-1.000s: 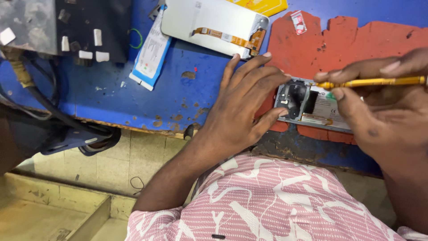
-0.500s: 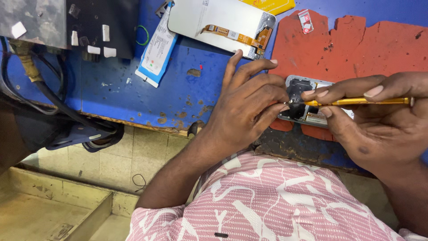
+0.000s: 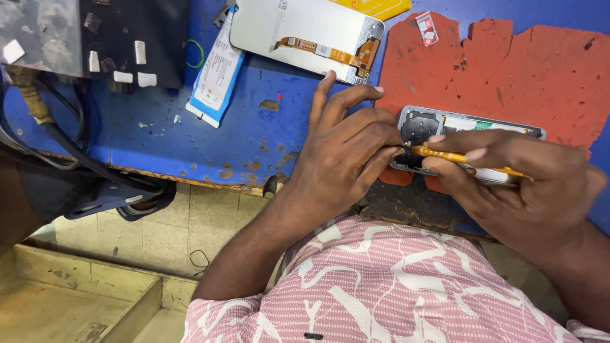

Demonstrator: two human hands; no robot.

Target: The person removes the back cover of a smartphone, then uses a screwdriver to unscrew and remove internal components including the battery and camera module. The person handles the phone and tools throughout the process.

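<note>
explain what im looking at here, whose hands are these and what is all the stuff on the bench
This is one view from a camera worn on a person's head, looking down at their own two bare hands over a blue workbench. The left hand steadies an opened phone body lying on a red mat. The right hand holds a thin yellow tool, its tip at the phone's camera end. Further back lie a detached phone screen with an orange flex cable and a small blue-and-white packet. Dark cables hang at the left.
</note>
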